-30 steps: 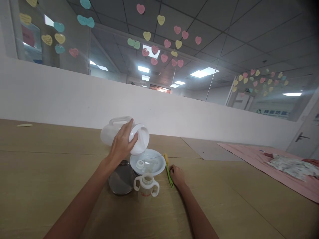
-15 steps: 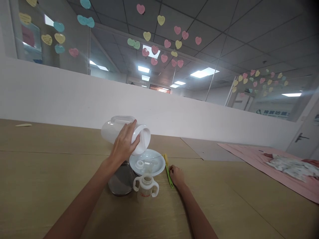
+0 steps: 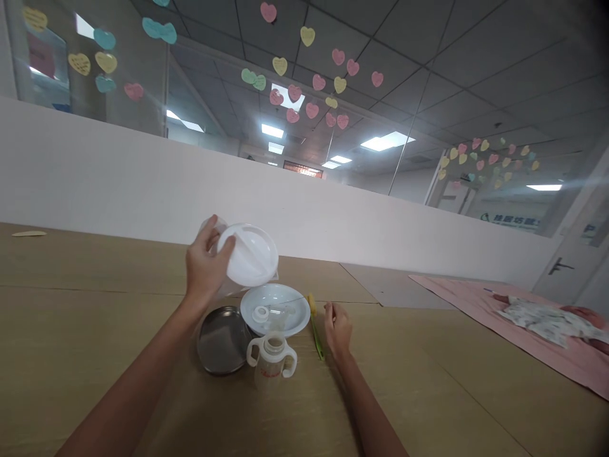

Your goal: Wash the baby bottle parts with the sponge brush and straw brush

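Observation:
My left hand (image 3: 205, 266) is wrapped round a white plastic pitcher and holds it above the table, its round lid (image 3: 251, 255) facing me. Most of the pitcher's body is hidden behind the hand and lid. Below it stands a pale bowl (image 3: 297, 325) with a bottle collar (image 3: 261, 313) and a clear bottle piece (image 3: 284, 314) lying in it. In front is a baby bottle (image 3: 272, 360) with two white handles, upright and uncapped. My right hand (image 3: 338, 328) rests with curled fingers, nothing visible in them, just right of a green-handled brush (image 3: 316, 335) with a yellow head.
A round metal pan (image 3: 222, 343) sits left of the bottle, beside the bowl. On the right, a pink cloth (image 3: 450, 294) carries a doll-like figure in patterned white clothing (image 3: 537, 319). A white wall (image 3: 285, 216) bounds the table at the back.
My left hand has turned the pitcher so its lid faces me more, and shifted it slightly left. My right hand has lifted a little and moved away from the brush.

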`<action>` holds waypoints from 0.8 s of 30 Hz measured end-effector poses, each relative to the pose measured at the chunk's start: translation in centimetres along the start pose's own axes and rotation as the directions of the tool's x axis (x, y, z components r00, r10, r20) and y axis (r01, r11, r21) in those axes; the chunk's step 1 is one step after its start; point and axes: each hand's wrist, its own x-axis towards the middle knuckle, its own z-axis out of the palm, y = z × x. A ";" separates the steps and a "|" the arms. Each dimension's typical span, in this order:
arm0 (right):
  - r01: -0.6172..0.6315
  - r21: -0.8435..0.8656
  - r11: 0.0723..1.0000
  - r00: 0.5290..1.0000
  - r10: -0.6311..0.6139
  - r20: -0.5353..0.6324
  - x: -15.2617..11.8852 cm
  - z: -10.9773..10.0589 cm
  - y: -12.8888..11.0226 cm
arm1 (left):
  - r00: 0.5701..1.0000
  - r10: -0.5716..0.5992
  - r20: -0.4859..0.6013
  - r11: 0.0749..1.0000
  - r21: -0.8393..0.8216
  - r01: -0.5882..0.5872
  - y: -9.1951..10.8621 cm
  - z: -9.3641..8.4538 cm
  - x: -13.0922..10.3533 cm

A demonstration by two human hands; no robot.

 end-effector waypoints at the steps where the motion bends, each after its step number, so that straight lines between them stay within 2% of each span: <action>1: 0.062 0.104 0.993 0.997 -0.056 -0.058 -0.4 -0.3 -1.0 | 0.992 -0.120 -0.035 0.990 -0.084 0.117 0.1 -0.3 0.4; 3: 0.204 0.240 0.949 0.977 -0.184 -0.103 -1.8 -0.9 -3.2 | 0.951 -0.307 -0.038 0.933 -0.207 0.293 0.4 -1.0 1.0; 5: 0.360 0.309 0.880 0.933 -0.348 -0.095 -3.5 -1.2 -5.1 | 0.925 -0.379 0.001 0.897 -0.247 0.367 0.7 -1.5 1.4; 8: 0.524 0.289 0.801 0.836 -0.549 0.004 -5.2 -1.3 -6.9 | 0.949 -0.316 0.023 0.925 -0.216 0.313 1.0 -1.8 1.5; 11: 0.622 0.218 0.752 0.759 -0.647 0.071 -5.4 -0.9 -7.1 | 0.982 -0.184 0.039 0.976 -0.108 0.187 1.6 -1.8 1.0; 14: 0.640 0.157 0.752 0.750 -0.656 0.083 -4.9 -0.2 -6.5 | 0.992 -0.027 0.124 0.994 0.108 0.014 2.8 -1.7 0.0; 17: 0.628 0.121 0.769 0.763 -0.639 0.097 -4.6 0.3 -5.9 | 0.973 0.083 0.214 0.925 0.348 -0.155 4.1 -1.6 -1.2; 20: 0.615 0.113 0.780 0.768 -0.625 0.136 -4.6 0.5 -5.7 | 0.947 0.110 0.301 0.829 0.498 -0.255 4.8 -1.3 -1.9; 24: 0.599 0.117 0.792 0.774 -0.610 0.169 -4.6 0.5 -5.7 | 0.921 0.119 0.372 0.768 0.553 -0.323 4.9 -0.9 -2.2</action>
